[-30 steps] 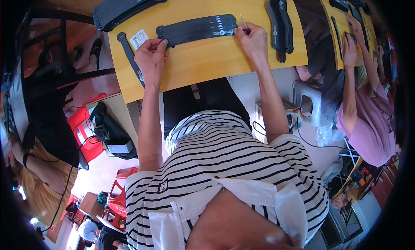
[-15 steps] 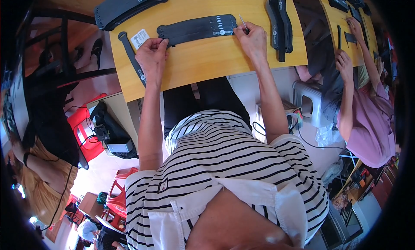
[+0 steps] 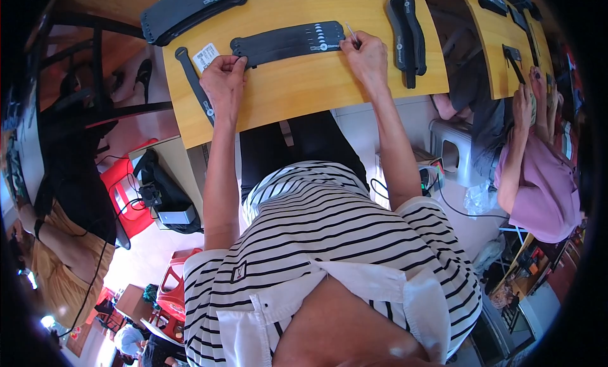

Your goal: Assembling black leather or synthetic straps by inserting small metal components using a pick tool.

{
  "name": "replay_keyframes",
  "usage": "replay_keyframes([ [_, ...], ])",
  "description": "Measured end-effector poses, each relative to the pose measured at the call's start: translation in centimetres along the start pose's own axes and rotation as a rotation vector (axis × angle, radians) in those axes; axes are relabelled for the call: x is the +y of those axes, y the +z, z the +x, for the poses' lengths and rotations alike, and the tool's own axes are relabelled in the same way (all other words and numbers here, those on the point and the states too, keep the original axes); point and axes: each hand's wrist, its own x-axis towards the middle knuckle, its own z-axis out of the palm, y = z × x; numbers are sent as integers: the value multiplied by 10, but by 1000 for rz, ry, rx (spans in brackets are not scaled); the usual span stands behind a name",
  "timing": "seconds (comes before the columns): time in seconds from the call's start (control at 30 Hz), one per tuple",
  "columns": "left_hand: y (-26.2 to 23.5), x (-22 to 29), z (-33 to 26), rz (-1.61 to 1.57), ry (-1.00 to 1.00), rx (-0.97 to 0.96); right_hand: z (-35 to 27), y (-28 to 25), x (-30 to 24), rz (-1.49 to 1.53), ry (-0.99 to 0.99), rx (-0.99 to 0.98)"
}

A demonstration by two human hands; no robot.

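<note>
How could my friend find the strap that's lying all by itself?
Find the yellow table in front of the striped shirt, then the left hand near its left side. Just left of that hand and the white label lies a narrow dark strap with a hole at its far end. It's single, while the other straps on that table are grouped together.

Pale plastic stool (image 3: pixel 468 156), clear plastic bag (image 3: pixel 479 200) near it — co-worker in pink shirt (image 3: pixel 541 186) at right.
</note>
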Motion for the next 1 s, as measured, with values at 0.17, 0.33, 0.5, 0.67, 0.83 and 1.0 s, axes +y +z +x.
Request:
replay_keyframes([
  [0.17,4,-10,0,68,38,57,-2,-2,-4,-15,-9,-18],
  [0.33,7,-22,2,144,215,133,-1,3,0,-49,-39,44],
  [0.5,4,-11,1,97,146,84,0,1,-1,-9,-16,29],
  [0.67,-5,-9,5,-82,36,-2,7,-2,-2,12,46,-39],
  [0.83,-14,-29,18,-119,167,29,12,2,22,267,-51,-89],
  [1.0,-109,122,-70,-436,496,164,0,-25,37,1024,217,-144],
])
